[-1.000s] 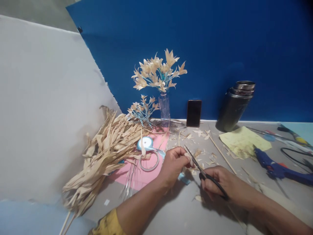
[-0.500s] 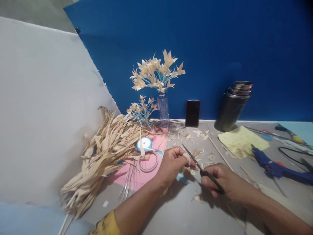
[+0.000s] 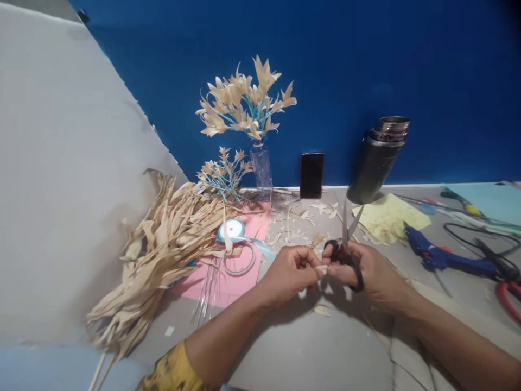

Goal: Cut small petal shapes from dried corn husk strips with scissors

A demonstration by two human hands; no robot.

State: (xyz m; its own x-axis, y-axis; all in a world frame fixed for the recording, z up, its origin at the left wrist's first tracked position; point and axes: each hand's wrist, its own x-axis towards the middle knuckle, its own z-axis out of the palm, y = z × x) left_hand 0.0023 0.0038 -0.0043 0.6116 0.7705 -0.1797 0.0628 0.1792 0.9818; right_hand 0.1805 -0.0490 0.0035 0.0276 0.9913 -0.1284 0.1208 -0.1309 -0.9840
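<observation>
Near the middle of the table, my left hand pinches a small piece of pale husk. Close beside it, my right hand has its fingers through the handles of black scissors, whose blades point up and stand apart. My right fingertips meet the husk piece too. Cut husk scraps lie beyond my hands. A large bundle of dried husks is at the left, beside a ribbon spool, a grey ring and thin wires on pink paper.
At the back stand husk flowers in a clear bottle, a smaller flower bunch, a phone and a leaning dark flask. Rightward are yellow paper, a blue glue gun and red-handled pliers.
The scissors have opened and turned upright in my right hand. My right fingertips have come to the husk piece in my left hand. The whole view has shifted, bringing the red handles into sight.
</observation>
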